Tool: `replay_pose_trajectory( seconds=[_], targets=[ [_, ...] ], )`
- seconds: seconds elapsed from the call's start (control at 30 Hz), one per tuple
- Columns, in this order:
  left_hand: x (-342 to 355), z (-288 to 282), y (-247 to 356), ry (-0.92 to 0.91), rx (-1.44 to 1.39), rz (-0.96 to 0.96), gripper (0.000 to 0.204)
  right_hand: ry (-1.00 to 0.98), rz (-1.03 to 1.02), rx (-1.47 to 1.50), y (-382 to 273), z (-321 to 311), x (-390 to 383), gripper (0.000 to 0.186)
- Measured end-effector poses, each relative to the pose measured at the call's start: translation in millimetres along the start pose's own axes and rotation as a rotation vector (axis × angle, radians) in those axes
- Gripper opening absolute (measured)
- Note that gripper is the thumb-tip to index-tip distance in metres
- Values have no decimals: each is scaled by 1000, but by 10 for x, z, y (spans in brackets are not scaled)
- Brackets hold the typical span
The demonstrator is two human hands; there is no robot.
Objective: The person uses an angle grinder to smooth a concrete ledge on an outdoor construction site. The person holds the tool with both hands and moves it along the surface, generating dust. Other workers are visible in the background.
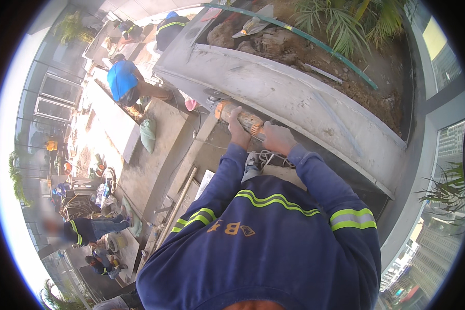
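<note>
An orange, dust-covered angle grinder (248, 122) lies across both my hands, its metal head (214, 102) pointing to the far left. My left hand (238, 129) is wrapped round the grinder's body near the middle. Behind it, my right hand (278, 138) grips the rear end. The grinder's head is close to the edge of the pale stone slab (274, 72) that caps the planter; I cannot tell whether it touches. A loose white cable (266, 157) hangs below my right hand, beside my shoe (251, 163).
Soil, palms and a long green strip (315, 40) fill the planter. At left, a worker in a blue head covering (122, 80) bends over slabs near a green sack (148, 135). Other workers are further off. Long poles (178, 206) lie left of me; a glass wall stands right.
</note>
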State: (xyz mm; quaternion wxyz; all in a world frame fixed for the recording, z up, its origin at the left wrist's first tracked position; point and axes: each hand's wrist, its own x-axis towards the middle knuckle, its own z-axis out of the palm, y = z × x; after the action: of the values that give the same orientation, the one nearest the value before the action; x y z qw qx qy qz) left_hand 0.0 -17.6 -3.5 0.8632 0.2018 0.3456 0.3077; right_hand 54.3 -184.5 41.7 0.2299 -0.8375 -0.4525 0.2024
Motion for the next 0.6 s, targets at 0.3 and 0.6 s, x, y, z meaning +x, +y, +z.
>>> replay_pose_trajectory(
  seconds=[0.3,0.6],
  targets=[
    [-166,-21,-104,-7,53,-2,26,-42,31,-3,-17,-102,-216,29],
    [-6,-38,-47,-29,60,-1,23,-9,-3,27,63,48,-25,32]
  ],
)
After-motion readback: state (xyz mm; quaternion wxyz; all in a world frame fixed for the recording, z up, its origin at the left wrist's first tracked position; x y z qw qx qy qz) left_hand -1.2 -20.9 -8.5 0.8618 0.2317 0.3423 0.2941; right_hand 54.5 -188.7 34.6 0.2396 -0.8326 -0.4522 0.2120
